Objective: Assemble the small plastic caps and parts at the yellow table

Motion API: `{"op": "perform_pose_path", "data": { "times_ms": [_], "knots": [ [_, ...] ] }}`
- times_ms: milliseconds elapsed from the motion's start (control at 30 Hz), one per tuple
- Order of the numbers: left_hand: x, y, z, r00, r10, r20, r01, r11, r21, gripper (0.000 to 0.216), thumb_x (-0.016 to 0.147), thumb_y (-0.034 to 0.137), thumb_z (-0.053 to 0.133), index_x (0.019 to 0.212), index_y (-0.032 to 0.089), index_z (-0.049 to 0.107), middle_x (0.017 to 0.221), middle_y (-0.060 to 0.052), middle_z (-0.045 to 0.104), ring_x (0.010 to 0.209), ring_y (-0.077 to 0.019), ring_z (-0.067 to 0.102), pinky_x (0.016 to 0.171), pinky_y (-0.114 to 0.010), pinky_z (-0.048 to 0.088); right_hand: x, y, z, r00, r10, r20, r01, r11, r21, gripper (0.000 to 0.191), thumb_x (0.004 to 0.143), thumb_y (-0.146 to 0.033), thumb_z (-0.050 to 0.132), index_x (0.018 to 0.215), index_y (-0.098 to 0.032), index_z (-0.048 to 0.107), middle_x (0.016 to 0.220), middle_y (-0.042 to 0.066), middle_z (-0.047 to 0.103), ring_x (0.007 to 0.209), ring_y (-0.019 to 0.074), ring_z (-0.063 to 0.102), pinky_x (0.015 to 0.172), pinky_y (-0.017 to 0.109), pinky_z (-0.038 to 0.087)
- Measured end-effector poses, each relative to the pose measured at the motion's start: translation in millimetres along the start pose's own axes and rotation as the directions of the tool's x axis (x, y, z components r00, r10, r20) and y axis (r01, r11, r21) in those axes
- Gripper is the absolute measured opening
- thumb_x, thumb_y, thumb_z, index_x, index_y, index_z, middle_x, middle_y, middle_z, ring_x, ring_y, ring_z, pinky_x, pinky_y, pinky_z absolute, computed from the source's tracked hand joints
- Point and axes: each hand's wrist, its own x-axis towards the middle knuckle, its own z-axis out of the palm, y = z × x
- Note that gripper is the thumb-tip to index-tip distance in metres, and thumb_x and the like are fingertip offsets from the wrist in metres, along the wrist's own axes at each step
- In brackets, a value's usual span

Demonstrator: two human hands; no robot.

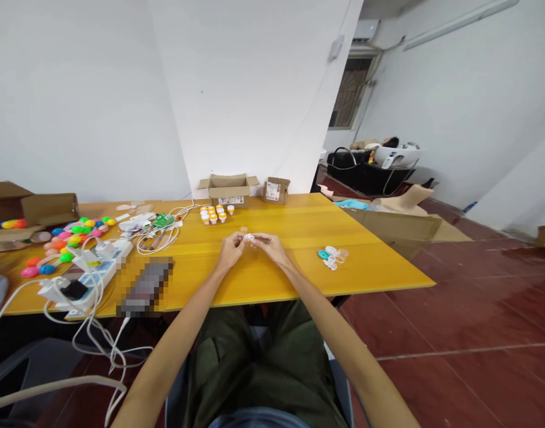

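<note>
Between my hands, over the middle of the table (294, 273), is a small white plastic piece (249, 237) with holes in it. My left hand (232, 248) pinches it from the left. The fingers of my right hand (269, 244) close on its right side. Just beyond the fingertips lies a small clear round piece (243, 229). To the right of my hands sits a little group of loose parts: a teal ring (323, 254), white perforated pieces (330, 263) and a clear cup (342, 255).
Several white-and-orange capped containers (213, 217) stand before an open cardboard box (229, 189), beside a smaller box (276, 191). On the left are colourful balls (76, 235), a power strip (98, 273) with trailing cables, and a blurred-out phone (146, 287).
</note>
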Motion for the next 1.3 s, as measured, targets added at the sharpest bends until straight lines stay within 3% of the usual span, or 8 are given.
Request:
{"op": "perform_pose_path", "data": {
  "times_ms": [133,433,733,1300],
  "knots": [
    [0.1,-0.6,-0.1,0.999,-0.037,0.013,0.037,0.999,-0.029,0.016,0.074,0.034,0.071,0.074,0.019,0.066,0.062,0.001,0.066,0.061,-0.0148,0.064,0.06,-0.025,0.05,0.7,2.4,0.4,0.999,-0.027,-0.033,0.025,0.998,-0.05,0.027,0.067,-0.043,0.078,0.083,-0.022,0.077,0.08,0.004,0.076,0.069,0.0198,0.069,0.069,0.034,0.057],
    [0.3,-0.4,0.9,0.994,-0.081,0.069,0.085,0.995,-0.058,0.025,0.071,0.042,0.075,0.075,0.018,0.066,0.061,0.0,0.066,0.056,-0.0139,0.06,0.052,-0.023,0.047,-2.9,0.3,1.2,0.995,-0.09,-0.048,0.084,0.991,-0.102,0.026,0.073,-0.042,0.073,0.09,-0.022,0.077,0.089,0.005,0.077,0.071,0.0186,0.069,0.07,0.033,0.057],
    [-0.5,1.4,0.9,0.99,-0.107,0.092,0.115,0.99,-0.077,0.027,0.071,0.043,0.076,0.074,0.018,0.066,0.058,0.001,0.064,0.051,-0.0123,0.057,0.047,-0.023,0.046,-5.7,-2.4,0.6,0.971,-0.236,-0.049,0.205,0.915,-0.347,0.019,0.081,-0.037,0.065,0.089,-0.024,0.078,0.087,0.005,0.075,0.078,0.0206,0.068,0.068,0.031,0.055],
    [-1.9,6.1,-0.7,0.991,-0.09,0.096,0.098,0.992,-0.082,0.022,0.074,0.04,0.073,0.075,0.019,0.066,0.058,0.001,0.064,0.048,-0.0119,0.055,0.045,-0.023,0.045,-9.0,-5.0,5.6,0.955,-0.296,0.007,0.26,0.828,-0.497,0.022,0.087,-0.034,0.057,0.096,-0.022,0.074,0.085,0.005,0.071,0.075,0.0175,0.064,0.067,0.028,0.052]
  ]
}}
